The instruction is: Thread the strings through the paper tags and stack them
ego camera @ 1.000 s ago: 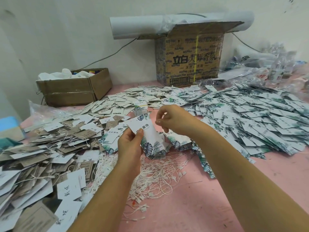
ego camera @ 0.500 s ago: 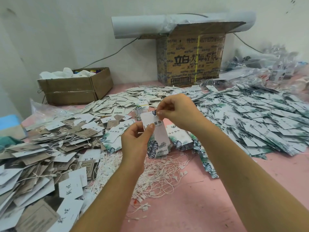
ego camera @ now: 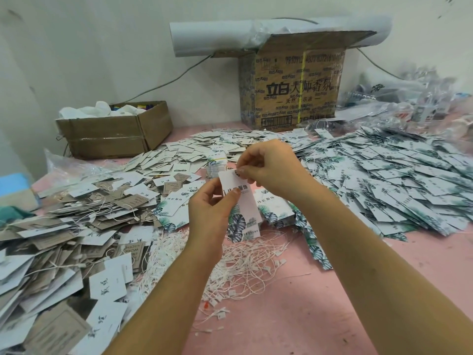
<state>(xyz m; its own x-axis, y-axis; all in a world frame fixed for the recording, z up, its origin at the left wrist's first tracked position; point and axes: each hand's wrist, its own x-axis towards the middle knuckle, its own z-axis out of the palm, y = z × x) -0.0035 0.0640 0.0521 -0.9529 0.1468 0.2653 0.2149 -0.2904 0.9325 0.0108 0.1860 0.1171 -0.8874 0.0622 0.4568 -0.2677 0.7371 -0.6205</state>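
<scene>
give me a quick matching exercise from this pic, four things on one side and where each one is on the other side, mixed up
Things
1. held tag
2. loose strings
3. low cardboard box
4. white roll

Places
A. on top of the tall printed carton
B. at the far left back of the pink table
C. heaped on the table just below the hands
D. gripped by the left hand, with the right hand pinching its top edge

Pairs: 1-D, 2-C, 3-B, 4-A
</scene>
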